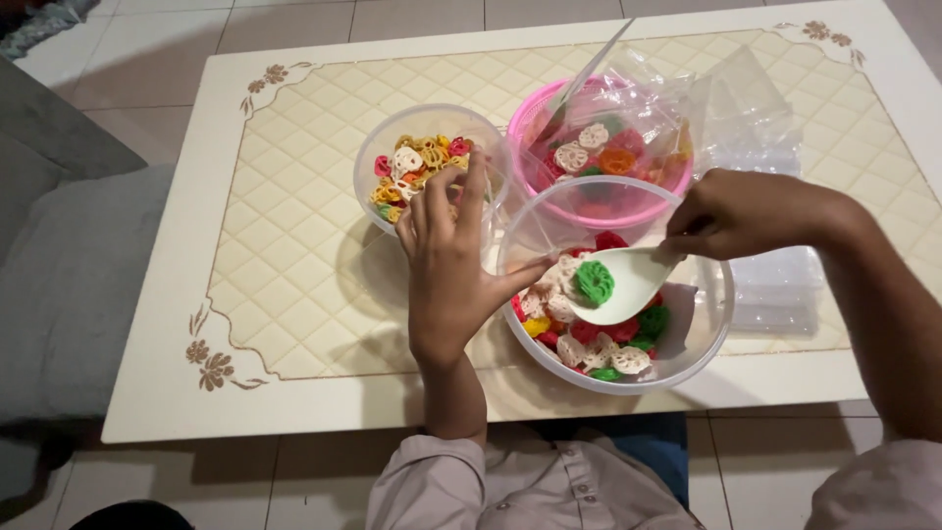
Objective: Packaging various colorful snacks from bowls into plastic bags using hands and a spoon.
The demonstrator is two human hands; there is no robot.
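Currently, all positions are given relative to the large clear bowl (687,344), which sits on the cream table (294,245) near its front edge and holds coloured flower-shaped crackers (589,339). Left of the bowl, the left hand (446,265) rests against the bowl's rim, fingers (471,191) extended and spread, gripping nothing. Behind and left of the bowl stands a small clear bowl (378,147) of mixed crackers. Directly behind it stands a pink bowl (530,123), lined with a clear plastic bag (726,108). Over the bowl, a white spoon (628,285) carries one green cracker (594,282). Right of the bowl, the right hand (746,211) pinches the spoon's handle, fingers closed around it.
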